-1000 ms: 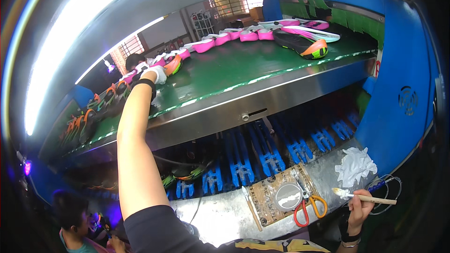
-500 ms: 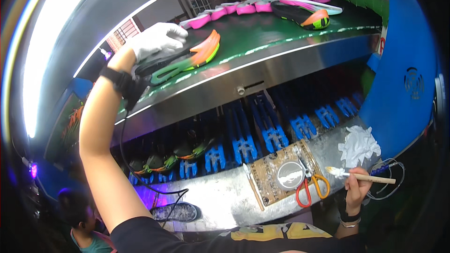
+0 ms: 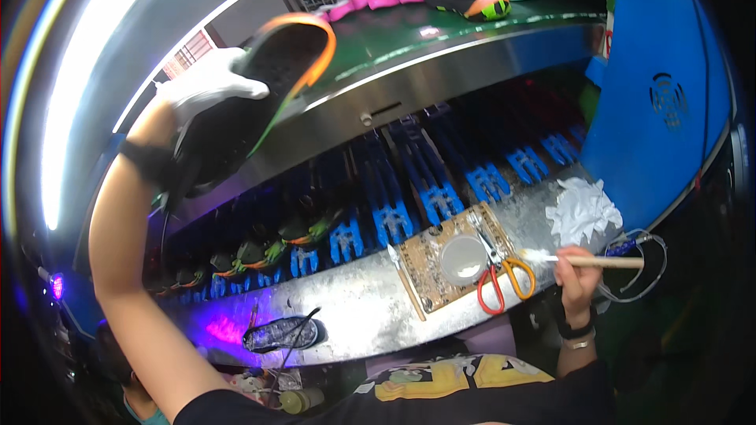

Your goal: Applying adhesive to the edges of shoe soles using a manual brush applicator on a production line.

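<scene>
My left hand (image 3: 209,83), in a white glove, grips a black shoe sole (image 3: 295,51) with an orange and green rim. It is tilted up off the green conveyor, its dark face toward me. The fingers' far side is hidden behind it. At the lower right my bare right hand (image 3: 579,279) is closed round the wooden handle of a brush (image 3: 618,262), its whitish bristles pointing left. Near the bristles are red-and-orange-handled scissors (image 3: 504,282) and a round dish (image 3: 463,258) on a brown cardboard piece (image 3: 425,279).
A second brush (image 3: 408,287) and crumpled white paper or cloth (image 3: 583,208) lie on the metal ledge. Pink soles (image 3: 370,1) and another black-orange one (image 3: 472,4) rest on the green conveyor (image 3: 394,43). Blue clamps (image 3: 391,224) line the ledge; a dark shoe-shaped piece (image 3: 279,334) sits left.
My left hand has taken the sole up off the conveyor and tipped it upright. The right hand still holds the brush, now more level. The whole view has shifted somewhat.
</scene>
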